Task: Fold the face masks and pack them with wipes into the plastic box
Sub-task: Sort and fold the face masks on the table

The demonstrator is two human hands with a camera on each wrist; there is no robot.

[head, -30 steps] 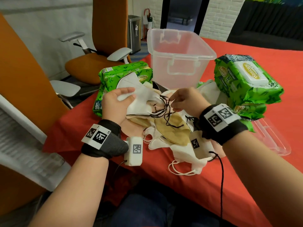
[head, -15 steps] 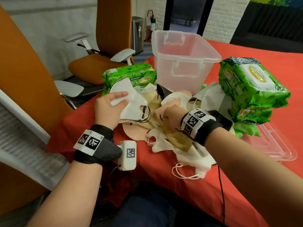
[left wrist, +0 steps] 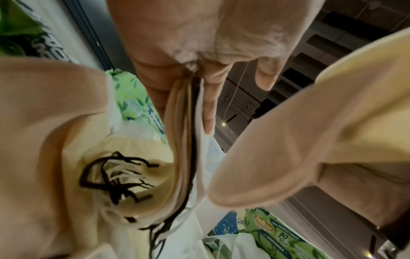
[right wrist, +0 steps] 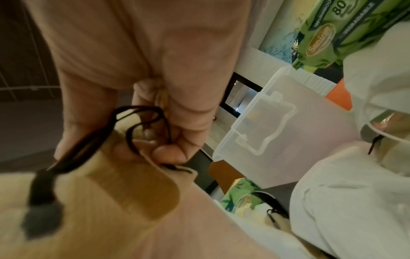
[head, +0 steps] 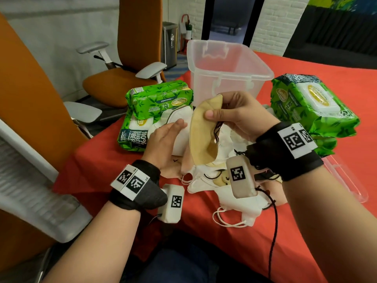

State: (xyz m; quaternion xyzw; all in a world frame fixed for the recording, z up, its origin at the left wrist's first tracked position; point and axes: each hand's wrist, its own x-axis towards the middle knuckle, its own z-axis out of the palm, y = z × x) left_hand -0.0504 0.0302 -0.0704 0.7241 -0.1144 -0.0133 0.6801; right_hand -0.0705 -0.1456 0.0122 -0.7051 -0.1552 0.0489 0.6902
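Right wrist view alone – fingers (right wrist: 168,154) pinch black loops (right wrist: 142,112).

An orange office chair (head: 122,78) stands beside a steel bin (head: 169,44).

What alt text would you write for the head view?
A right hand holds up a tan mask over a pile of masks on a red table, the left hand beside it. An empty plastic box and green wipes packs stand behind.
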